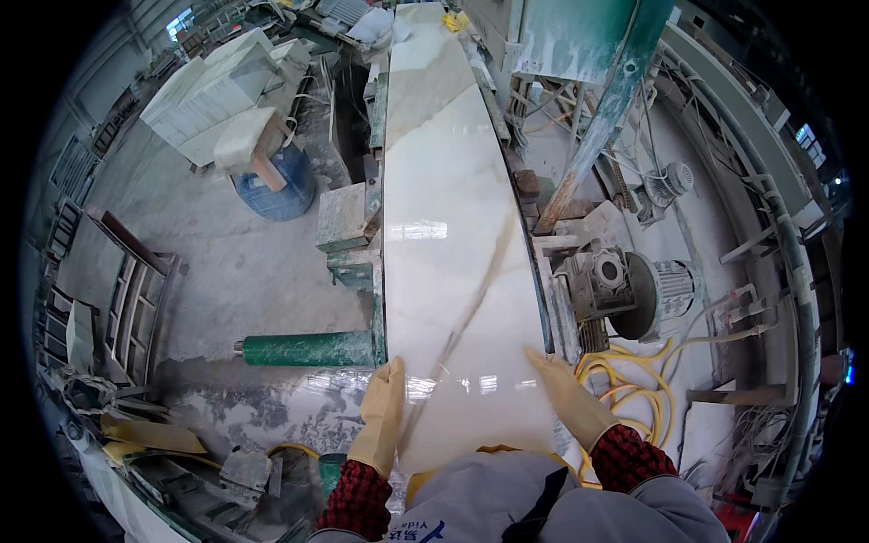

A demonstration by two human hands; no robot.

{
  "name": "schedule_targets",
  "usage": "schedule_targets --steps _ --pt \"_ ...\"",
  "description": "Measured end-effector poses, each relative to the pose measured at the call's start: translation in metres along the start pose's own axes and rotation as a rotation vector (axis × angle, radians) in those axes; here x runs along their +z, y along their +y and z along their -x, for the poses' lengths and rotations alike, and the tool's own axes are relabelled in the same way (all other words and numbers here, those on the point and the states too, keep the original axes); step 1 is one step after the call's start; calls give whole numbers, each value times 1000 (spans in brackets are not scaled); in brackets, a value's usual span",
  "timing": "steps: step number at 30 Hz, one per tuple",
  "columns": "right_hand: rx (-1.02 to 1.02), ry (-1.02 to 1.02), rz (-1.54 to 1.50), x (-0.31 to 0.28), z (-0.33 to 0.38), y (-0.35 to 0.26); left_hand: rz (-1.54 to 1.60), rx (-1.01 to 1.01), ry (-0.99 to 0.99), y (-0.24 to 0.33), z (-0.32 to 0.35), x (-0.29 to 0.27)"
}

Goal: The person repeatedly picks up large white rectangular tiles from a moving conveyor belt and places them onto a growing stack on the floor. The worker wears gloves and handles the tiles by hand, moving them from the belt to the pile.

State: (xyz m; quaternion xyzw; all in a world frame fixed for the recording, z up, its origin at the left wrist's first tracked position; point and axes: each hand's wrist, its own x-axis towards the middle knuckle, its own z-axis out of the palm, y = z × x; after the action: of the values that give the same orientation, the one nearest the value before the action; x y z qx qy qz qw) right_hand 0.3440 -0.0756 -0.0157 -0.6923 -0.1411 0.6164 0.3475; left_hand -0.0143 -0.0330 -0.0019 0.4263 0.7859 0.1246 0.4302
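1. On the far left, a blue barrel (276, 192) stands on the dusty floor with pale stone blocks (213, 95) behind it.
2. A green roller (308, 349) juts out leftward from the bench, just beside the left hand.
3. The left hand (382, 412), in a tan glove, lies flat with fingers together against the near left edge of the marble slab (448, 235); it presses rather than grips.
4. The slab, long, glossy and white with brown veins, runs straight away from the person between both hands.
5. The right hand (568, 398), gloved alike, rests open-palmed on the slab's near right edge.
6. Just right of it sit a grey motor (638, 290) and coiled yellow hose (634, 385).
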Motion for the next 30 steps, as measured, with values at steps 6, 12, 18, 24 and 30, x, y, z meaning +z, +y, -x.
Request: schedule_targets --steps 6,12,18,24,30 --pt "-84 88 -17 0 -27 18 50 3 49 -6 -10 24" --pt "-209 -139 108 -13 -9 5 -1 16 18 2 -16 14" --pt "-254 259 807 -12 -3 -28 -254 176 2 17 -12 -29" --pt "-917 139 1175 22 2 -61 -338 973 328 39 -45 -11" --pt "-1410 137 1243 76 -77 -56 -449 1227 316 70 -84 33"
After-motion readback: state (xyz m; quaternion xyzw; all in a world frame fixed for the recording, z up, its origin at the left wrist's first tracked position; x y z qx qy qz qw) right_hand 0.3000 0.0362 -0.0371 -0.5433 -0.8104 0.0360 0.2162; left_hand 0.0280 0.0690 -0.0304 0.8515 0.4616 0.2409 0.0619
